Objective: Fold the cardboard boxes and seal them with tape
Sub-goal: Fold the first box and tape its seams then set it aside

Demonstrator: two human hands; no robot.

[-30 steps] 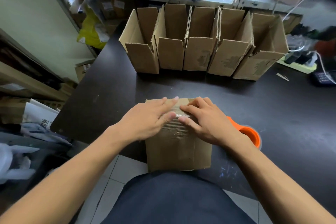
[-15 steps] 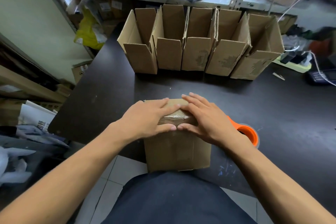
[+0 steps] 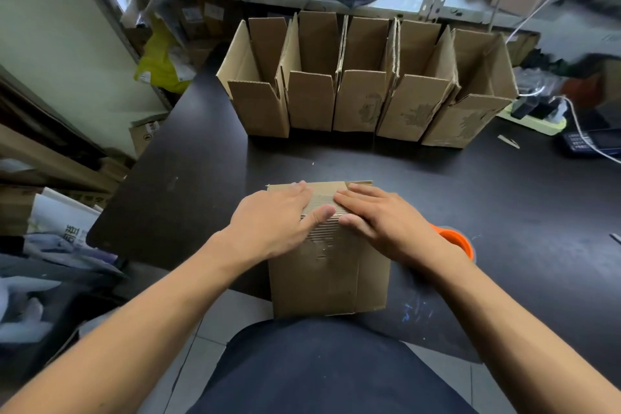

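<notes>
With both hands, left hand [image 3: 272,225] and right hand [image 3: 379,222], pressing flat-fingered on the cardboard box [image 3: 327,276] flaps and gripping nothing, release for the tape dispenser [image 3: 457,242] may let them spring open.

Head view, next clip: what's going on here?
A person is pressing both hands, left hand and right hand, flat on the top flaps of a cardboard box at the near edge of a dark table. Five open boxes stand in a row behind it. An orange tape dispenser lies beside the right wrist.
</notes>
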